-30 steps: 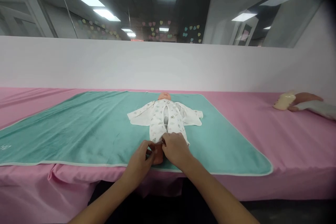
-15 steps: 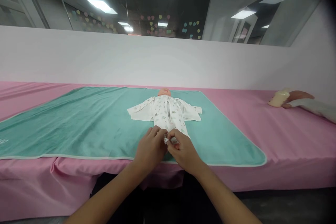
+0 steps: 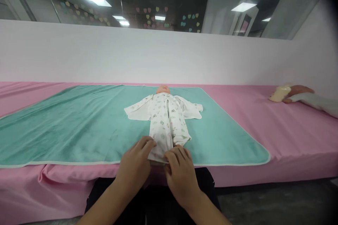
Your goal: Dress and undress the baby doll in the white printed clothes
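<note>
A baby doll lies on its back, its head toward the wall, in a white printed baby outfit with sleeves spread to both sides. The left-hand trouser leg stretches flat toward me, its end near the front edge. My left hand is closed on the left side of this leg's end. Opposite it, my right hand pinches the other corner of the hem. The right-hand trouser leg is shorter and bunched at its cuff; the doll's feet are mostly hidden.
Beneath the doll a teal blanket covers a pink cloth-covered table. At the far right lie a cream-coloured bottle and another doll-like figure with white cloth. A white wall with windows above runs along the back.
My hands have moved apart and nearer to me. The trouser leg's end, bunched between my fingers before, now lies spread out and extended. The view has tilted slightly down.
</note>
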Motion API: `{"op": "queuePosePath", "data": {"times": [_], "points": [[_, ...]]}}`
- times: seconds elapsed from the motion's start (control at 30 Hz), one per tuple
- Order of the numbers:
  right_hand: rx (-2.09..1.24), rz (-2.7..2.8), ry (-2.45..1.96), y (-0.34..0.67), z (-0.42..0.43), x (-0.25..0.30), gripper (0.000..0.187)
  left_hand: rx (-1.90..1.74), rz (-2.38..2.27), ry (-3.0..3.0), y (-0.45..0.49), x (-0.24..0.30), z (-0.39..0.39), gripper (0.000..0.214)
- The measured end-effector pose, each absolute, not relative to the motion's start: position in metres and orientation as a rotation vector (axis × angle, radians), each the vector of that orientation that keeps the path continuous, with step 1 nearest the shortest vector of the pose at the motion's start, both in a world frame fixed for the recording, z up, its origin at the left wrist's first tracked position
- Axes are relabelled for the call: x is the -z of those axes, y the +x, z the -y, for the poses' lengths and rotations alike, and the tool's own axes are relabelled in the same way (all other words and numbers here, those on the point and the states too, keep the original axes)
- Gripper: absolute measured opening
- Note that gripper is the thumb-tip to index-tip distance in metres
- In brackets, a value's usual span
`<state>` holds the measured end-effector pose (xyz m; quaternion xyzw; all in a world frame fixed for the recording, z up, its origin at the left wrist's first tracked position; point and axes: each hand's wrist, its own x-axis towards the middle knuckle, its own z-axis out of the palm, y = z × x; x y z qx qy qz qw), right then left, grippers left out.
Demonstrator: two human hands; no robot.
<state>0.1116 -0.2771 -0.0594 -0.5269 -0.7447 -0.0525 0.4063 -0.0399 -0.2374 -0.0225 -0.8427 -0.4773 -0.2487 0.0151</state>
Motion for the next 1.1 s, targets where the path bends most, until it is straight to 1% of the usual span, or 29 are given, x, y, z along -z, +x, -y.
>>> {"op": "queuePosePath", "data": {"times": [0.07, 0.13, 0.23, 0.33, 0.4, 0.5, 0.57, 0.63, 0.73, 0.8, 0.83, 0.9, 0.97, 1.03, 1.1], "points": [[0.143, 1.892, -1.284, 0.110, 0.288, 0.069, 0.024, 0.839, 1.390, -2.647, -0.046, 0.031, 0.247, 0.053], [0.098, 1.890, -1.193, 0.115, 0.298, 0.073, 0.025, 0.944, 1.297, -2.698, -0.049, 0.033, 0.256, 0.053], [0.036, 1.768, -1.158, 0.134, 0.300, 0.067, 0.020, 1.152, 1.193, -2.732, -0.044, 0.028, 0.262, 0.043], [-0.025, 1.624, -1.367, 0.159, 0.286, 0.054, 0.013, 1.227, 1.115, -2.750, -0.029, 0.019, 0.253, 0.030], [-0.070, 1.630, -1.490, 0.171, 0.273, 0.049, 0.016, 1.129, 1.105, -2.784, -0.015, 0.015, 0.242, 0.024], [-0.075, 1.740, -1.520, 0.178, 0.255, 0.047, 0.022, 0.860, 1.122, -2.841, 0.006, 0.015, 0.226, 0.025], [-0.058, 1.765, -1.517, 0.178, 0.250, 0.049, 0.018, 0.746, 1.129, -2.848, 0.017, 0.016, 0.221, 0.028], [-0.094, 1.709, -1.516, 0.177, 0.250, 0.048, 0.014, 0.720, 1.146, -2.831, 0.024, 0.016, 0.218, 0.031], [-0.375, 1.551, -1.454, 0.172, 0.257, 0.041, 0.008, 0.726, 1.186, -2.813, 0.027, 0.014, 0.218, 0.024], [-0.590, 1.460, -1.371, 0.169, 0.263, 0.035, 0.012, 0.758, 1.186, -2.821, 0.025, 0.013, 0.218, 0.019], [-0.642, 1.435, -1.349, 0.168, 0.265, 0.032, 0.012, 0.788, 1.180, -2.826, 0.024, 0.013, 0.218, 0.017], [-0.601, 1.443, -1.390, 0.169, 0.266, 0.031, 0.009, 0.876, 1.182, -2.828, 0.022, 0.015, 0.221, 0.013], [-0.429, 1.513, -1.493, 0.173, 0.265, 0.037, 0.009, 0.974, 1.202, -2.820, 0.018, 0.018, 0.227, 0.012], [-0.258, 1.589, -1.542, 0.177, 0.268, 0.050, 0.013, 1.052, 1.159, -2.842, 0.015, 0.022, 0.236, 0.015], [-0.180, 1.666, -1.510, 0.180, 0.275, 0.064, 0.019, 1.118, 1.022, -2.877, 0.008, 0.025, 0.244, 0.019]]}}
